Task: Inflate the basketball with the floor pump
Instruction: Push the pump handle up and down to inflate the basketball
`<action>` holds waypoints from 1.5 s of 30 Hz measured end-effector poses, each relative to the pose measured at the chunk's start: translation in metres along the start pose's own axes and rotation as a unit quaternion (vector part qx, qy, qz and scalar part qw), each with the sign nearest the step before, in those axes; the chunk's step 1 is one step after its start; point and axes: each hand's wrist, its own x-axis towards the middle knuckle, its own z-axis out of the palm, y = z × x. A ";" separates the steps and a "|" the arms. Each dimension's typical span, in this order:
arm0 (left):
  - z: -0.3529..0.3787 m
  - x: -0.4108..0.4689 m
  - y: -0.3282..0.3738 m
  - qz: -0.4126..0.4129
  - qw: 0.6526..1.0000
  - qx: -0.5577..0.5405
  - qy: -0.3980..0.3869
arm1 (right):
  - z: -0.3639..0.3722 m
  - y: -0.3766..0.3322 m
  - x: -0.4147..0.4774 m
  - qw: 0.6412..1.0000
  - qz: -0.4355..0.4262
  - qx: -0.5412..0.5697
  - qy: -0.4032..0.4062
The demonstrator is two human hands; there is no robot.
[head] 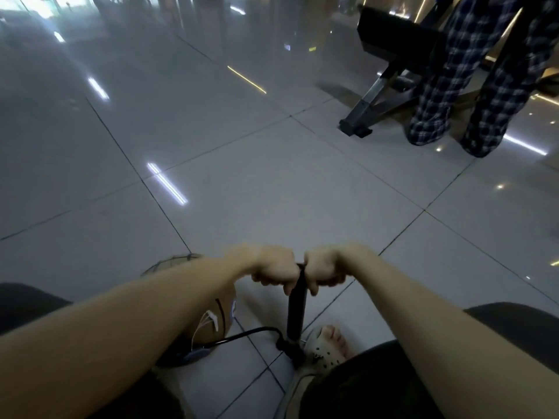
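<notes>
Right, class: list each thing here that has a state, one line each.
Left-hand grip: curled round pump handle.
Right-hand grip: curled round it too.
Pump barrel: standing on floor.
Hose: runs from pump base toward basketball.
Basketball: on floor, partly hidden by left arm.

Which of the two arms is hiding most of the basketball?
The left forearm; the basketball peeks out beneath it, while the right forearm passes over a dark-clad leg.
</notes>
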 end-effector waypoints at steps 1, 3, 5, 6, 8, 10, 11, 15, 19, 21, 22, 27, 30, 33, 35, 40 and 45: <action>0.010 0.003 -0.002 0.000 1.000 0.006 0.005 | 0.007 0.002 0.006 1.000 -0.001 -0.005 -0.008; 0.022 0.003 -0.003 0.004 1.000 0.004 0.013 | 0.016 0.003 0.011 1.000 0.004 -0.005 -0.015; 0.023 -0.001 -0.003 0.009 1.000 -0.009 0.014 | 0.017 0.001 0.007 1.000 0.013 -0.008 -0.015; 0.021 -0.004 -0.002 0.012 1.000 -0.009 0.016 | 0.016 -0.001 0.004 1.000 0.016 -0.012 -0.013; 0.017 -0.013 0.000 0.008 1.000 0.001 0.019 | 0.014 -0.006 -0.005 1.000 0.021 -0.013 -0.016; 0.007 -0.026 0.005 -0.006 1.000 0.016 -0.007 | 0.008 -0.014 -0.019 0.999 0.020 -0.016 -0.032; -0.002 -0.035 0.008 -0.014 0.999 0.022 -0.025 | 0.001 -0.019 -0.029 0.999 0.021 -0.020 -0.036; -0.071 -0.084 0.023 -0.001 1.000 -0.009 -0.020 | -0.059 -0.037 -0.086 1.000 0.001 0.013 0.006; -0.130 -0.118 0.043 0.029 0.999 -0.019 -0.005 | -0.112 -0.043 -0.137 0.998 -0.025 0.051 0.037; -0.123 -0.106 0.042 0.018 1.000 -0.006 -0.018 | -0.105 -0.037 -0.127 0.998 -0.013 0.049 0.026; -0.114 -0.094 0.038 0.012 1.000 -0.004 -0.027 | -0.096 -0.033 -0.114 0.999 -0.004 0.045 0.019; -0.060 -0.033 0.010 0.008 0.999 -0.031 -0.036 | -0.050 -0.015 -0.036 0.999 0.001 0.043 -0.001; -0.038 -0.007 0.001 0.013 1.000 -0.022 -0.015 | -0.035 -0.004 -0.006 0.999 -0.007 0.039 -0.004; -0.012 0.016 -0.005 0.014 1.000 -0.004 0.011 | -0.014 0.008 0.019 1.000 -0.011 0.010 0.011; 0.002 0.024 -0.010 0.016 1.000 -0.019 0.007 | -0.001 0.009 0.027 1.000 -0.015 0.002 0.014; 0.004 0.006 -0.005 0.023 1.000 -0.007 0.012 | 0.002 0.000 0.009 1.000 0.002 -0.011 0.006; -0.045 -0.035 0.010 0.017 1.000 0.008 -0.021 | -0.038 -0.022 -0.032 0.999 0.033 -0.002 -0.016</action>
